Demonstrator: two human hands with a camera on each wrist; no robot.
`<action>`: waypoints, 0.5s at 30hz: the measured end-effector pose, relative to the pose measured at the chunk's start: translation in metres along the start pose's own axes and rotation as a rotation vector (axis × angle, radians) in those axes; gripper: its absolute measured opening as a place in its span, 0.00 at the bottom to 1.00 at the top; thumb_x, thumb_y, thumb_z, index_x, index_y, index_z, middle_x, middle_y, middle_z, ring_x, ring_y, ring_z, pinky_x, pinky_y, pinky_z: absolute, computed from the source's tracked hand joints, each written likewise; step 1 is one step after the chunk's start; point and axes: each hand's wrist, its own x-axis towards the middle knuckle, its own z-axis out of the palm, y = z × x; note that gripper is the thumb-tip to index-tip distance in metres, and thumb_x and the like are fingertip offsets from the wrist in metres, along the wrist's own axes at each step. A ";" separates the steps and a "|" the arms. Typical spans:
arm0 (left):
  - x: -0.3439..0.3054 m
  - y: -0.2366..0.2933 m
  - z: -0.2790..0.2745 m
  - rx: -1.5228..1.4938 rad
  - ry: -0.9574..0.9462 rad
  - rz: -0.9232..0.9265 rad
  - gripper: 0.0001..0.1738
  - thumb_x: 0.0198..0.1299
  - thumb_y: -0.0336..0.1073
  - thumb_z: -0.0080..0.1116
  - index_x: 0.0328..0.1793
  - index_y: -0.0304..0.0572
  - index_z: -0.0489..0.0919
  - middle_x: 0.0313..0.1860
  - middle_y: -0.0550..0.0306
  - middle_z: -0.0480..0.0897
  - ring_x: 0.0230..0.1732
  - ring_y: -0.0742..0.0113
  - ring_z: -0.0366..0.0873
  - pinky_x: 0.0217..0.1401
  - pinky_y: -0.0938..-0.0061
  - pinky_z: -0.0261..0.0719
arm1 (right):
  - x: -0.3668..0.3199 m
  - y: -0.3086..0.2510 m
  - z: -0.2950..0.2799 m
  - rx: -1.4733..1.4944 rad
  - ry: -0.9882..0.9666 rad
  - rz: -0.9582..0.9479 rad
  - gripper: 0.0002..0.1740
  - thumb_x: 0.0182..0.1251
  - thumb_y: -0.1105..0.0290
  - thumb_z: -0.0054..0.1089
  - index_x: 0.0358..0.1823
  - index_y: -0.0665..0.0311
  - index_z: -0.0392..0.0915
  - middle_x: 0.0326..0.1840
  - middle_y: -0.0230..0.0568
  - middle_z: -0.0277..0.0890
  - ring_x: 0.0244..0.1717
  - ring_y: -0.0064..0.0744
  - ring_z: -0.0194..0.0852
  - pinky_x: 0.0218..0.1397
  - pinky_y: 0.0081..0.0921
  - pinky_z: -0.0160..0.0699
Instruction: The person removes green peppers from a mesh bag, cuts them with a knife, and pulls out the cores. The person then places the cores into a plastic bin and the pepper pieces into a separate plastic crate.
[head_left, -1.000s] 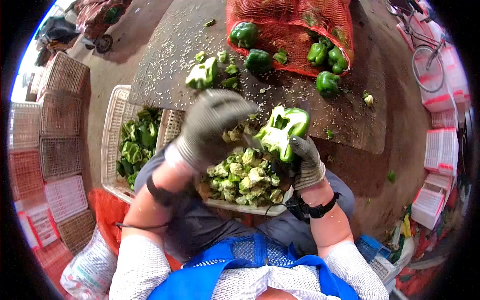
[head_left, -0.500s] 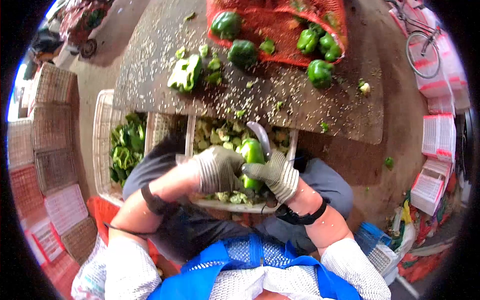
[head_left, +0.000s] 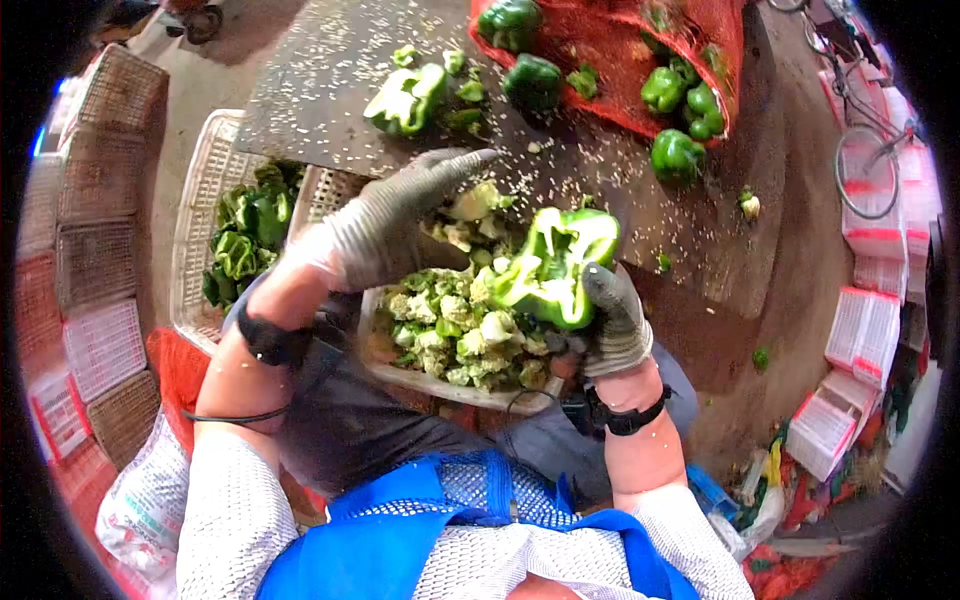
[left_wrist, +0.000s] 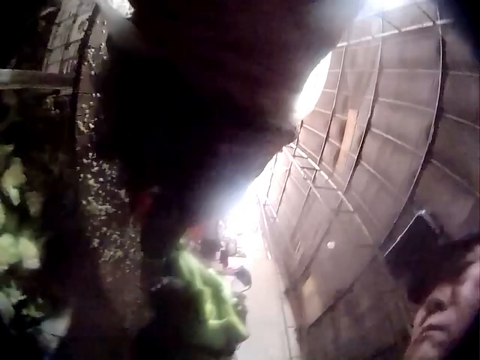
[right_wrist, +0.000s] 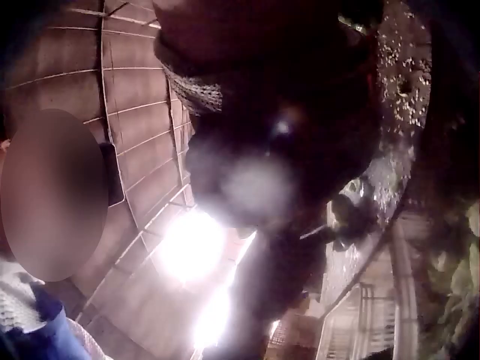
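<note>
My left hand [head_left: 400, 205], in a striped glove, is raised at the table's near edge. Its visible fingers point right, with pale pepper core pieces [head_left: 472, 215] just beneath; whether they touch the palm is hidden. My right hand [head_left: 617, 322] grips a cut green pepper [head_left: 562, 262], its hollow inside facing up and thumb on its edge. No knife blade shows in the head view. Below lies a white crate [head_left: 440, 382] of pale cores [head_left: 480, 345]. In the left wrist view a bright green pepper piece [left_wrist: 206, 300] shows; the right wrist view is mostly dark.
On the seed-strewn table [head_left: 330, 100] are a cut pepper [head_left: 408, 98], whole peppers [head_left: 677, 156] and a red mesh sack [head_left: 605, 35]. A crate [head_left: 205, 165] of green pieces stands left. Stacked crates line both sides.
My hands were together around a pepper, with a curved blade beside it; now they are apart. My left hand has moved up and left, and the pepper in my right hand shows its open inside.
</note>
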 end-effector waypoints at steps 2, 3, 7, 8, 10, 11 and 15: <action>-0.009 0.001 0.006 0.102 0.074 0.190 0.50 0.38 0.37 0.80 0.73 0.48 0.69 0.71 0.40 0.67 0.73 0.42 0.62 0.74 0.58 0.65 | -0.010 0.015 -0.022 0.135 0.037 0.008 0.33 0.63 0.57 0.62 0.65 0.69 0.68 0.59 0.50 0.77 0.56 0.44 0.80 0.62 0.41 0.80; -0.015 0.014 0.013 0.181 0.060 0.274 0.44 0.42 0.37 0.75 0.70 0.47 0.71 0.70 0.43 0.69 0.71 0.44 0.65 0.70 0.58 0.69 | -0.011 0.022 -0.025 0.221 0.025 0.033 0.30 0.66 0.59 0.59 0.65 0.69 0.69 0.60 0.52 0.77 0.57 0.46 0.80 0.63 0.43 0.79; -0.026 0.042 0.061 0.253 0.165 0.434 0.25 0.53 0.33 0.58 0.61 0.45 0.73 0.59 0.48 0.77 0.65 0.46 0.74 0.60 0.55 0.79 | -0.006 0.040 -0.039 0.219 -0.154 0.068 0.40 0.73 0.39 0.43 0.77 0.56 0.56 0.74 0.49 0.61 0.72 0.49 0.61 0.74 0.48 0.62; -0.036 0.049 0.057 0.286 0.106 0.357 0.23 0.54 0.33 0.58 0.58 0.44 0.74 0.57 0.48 0.78 0.65 0.46 0.74 0.58 0.56 0.80 | -0.008 0.036 -0.025 0.178 -0.232 0.040 0.40 0.74 0.38 0.42 0.77 0.56 0.55 0.73 0.48 0.61 0.71 0.47 0.62 0.74 0.47 0.62; -0.057 0.065 0.046 0.358 0.162 0.342 0.20 0.54 0.33 0.58 0.54 0.41 0.75 0.50 0.49 0.80 0.62 0.47 0.76 0.55 0.59 0.82 | -0.005 0.041 -0.030 0.218 -0.381 -0.004 0.42 0.73 0.37 0.43 0.77 0.57 0.55 0.73 0.46 0.62 0.72 0.42 0.61 0.76 0.43 0.59; -0.069 0.063 0.043 0.416 0.264 0.412 0.18 0.54 0.33 0.60 0.52 0.41 0.76 0.48 0.49 0.80 0.60 0.48 0.77 0.52 0.62 0.83 | -0.011 0.038 -0.018 -0.014 -0.321 -0.069 0.42 0.72 0.39 0.48 0.77 0.60 0.54 0.70 0.48 0.66 0.59 0.36 0.70 0.59 0.34 0.68; -0.134 0.087 -0.025 0.412 0.625 0.128 0.13 0.55 0.23 0.62 0.47 0.42 0.79 0.45 0.53 0.83 0.49 0.54 0.82 0.51 0.67 0.81 | -0.035 0.023 0.036 -0.105 -0.260 -0.115 0.51 0.67 0.43 0.60 0.80 0.58 0.41 0.61 0.60 0.74 0.09 0.21 0.66 0.14 0.15 0.67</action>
